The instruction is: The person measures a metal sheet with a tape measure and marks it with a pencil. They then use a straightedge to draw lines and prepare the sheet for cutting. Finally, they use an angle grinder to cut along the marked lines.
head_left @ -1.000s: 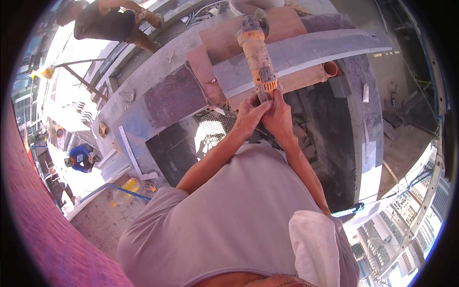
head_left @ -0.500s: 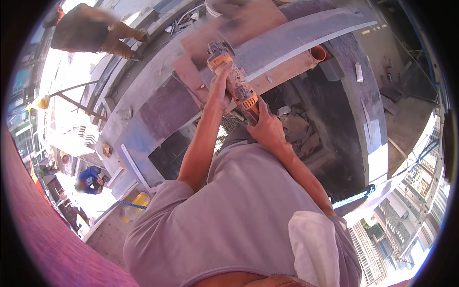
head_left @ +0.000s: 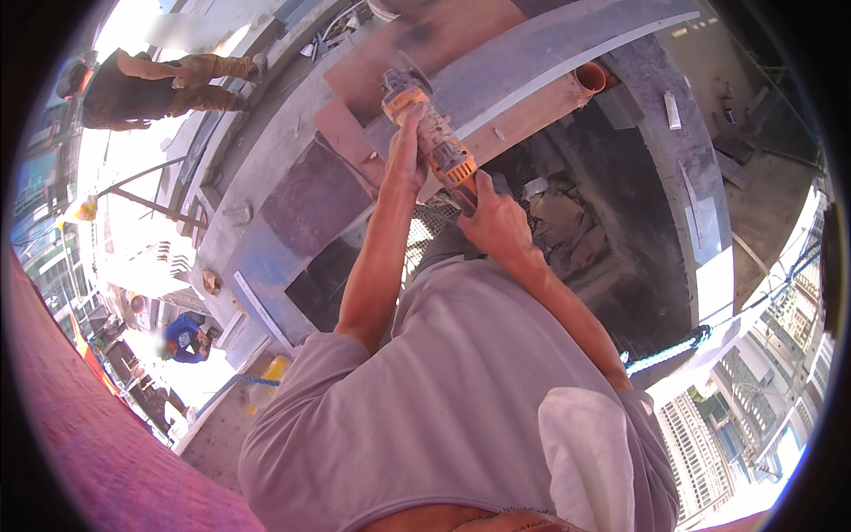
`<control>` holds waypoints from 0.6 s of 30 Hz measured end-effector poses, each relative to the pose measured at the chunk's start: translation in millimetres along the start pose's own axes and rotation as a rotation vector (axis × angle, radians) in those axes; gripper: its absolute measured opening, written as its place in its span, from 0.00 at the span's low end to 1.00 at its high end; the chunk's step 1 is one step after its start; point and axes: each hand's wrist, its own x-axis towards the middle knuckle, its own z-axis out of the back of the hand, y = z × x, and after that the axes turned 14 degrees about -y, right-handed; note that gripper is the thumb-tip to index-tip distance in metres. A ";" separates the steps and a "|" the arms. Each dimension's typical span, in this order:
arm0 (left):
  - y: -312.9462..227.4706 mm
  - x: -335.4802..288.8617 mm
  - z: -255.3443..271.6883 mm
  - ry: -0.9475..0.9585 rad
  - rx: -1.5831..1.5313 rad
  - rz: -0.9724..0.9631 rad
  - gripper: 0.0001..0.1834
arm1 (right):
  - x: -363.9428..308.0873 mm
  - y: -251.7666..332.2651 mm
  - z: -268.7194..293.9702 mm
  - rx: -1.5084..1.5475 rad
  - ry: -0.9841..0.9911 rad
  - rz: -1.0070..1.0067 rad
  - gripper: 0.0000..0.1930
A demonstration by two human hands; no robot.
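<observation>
An orange and black angle grinder (head_left: 441, 146), coated with dust, is held in both my hands. Near its head, my left hand (head_left: 409, 146) is closed around the front of the body. My right hand (head_left: 498, 222) wraps the rear handle. The thin disc (head_left: 413, 73) at the far end stands by a reddish-brown panel (head_left: 465, 31), where a dusty haze blurs the surface; whether the disc touches it I cannot tell. Beside the panel curves a grey slab (head_left: 541, 66) with a pale front edge.
An orange pipe end (head_left: 590, 77) pokes out under the slab. Broken rubble (head_left: 567, 226) lies in the dark recess before me. A white tube (head_left: 671, 111) rests on the right ledge. One person (head_left: 142, 89) stands far left; another in blue (head_left: 184, 337) is lower left. A blue rope (head_left: 665, 353) runs at right.
The view has shifted slightly, and the scene appears a little further right. Both hands keep their grip on the grinder. The person at upper left has changed posture, legs now apart.
</observation>
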 end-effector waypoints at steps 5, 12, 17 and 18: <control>0.4 5.2 6.1 0.026 0.023 0.005 0.38 | 1.4 4.0 3.7 0.004 0.032 -0.006 0.34; -17.5 13.7 37.5 -0.243 0.311 -0.108 0.33 | 9.7 10.4 9.7 -0.049 0.101 -0.015 0.33; -30.4 57.0 118.0 -0.604 0.937 -0.574 0.34 | 11.6 9.3 3.5 -0.025 0.099 0.020 0.34; -32.9 64.2 123.5 -0.593 1.036 -0.615 0.35 | 11.0 8.3 2.3 -0.013 0.090 0.026 0.34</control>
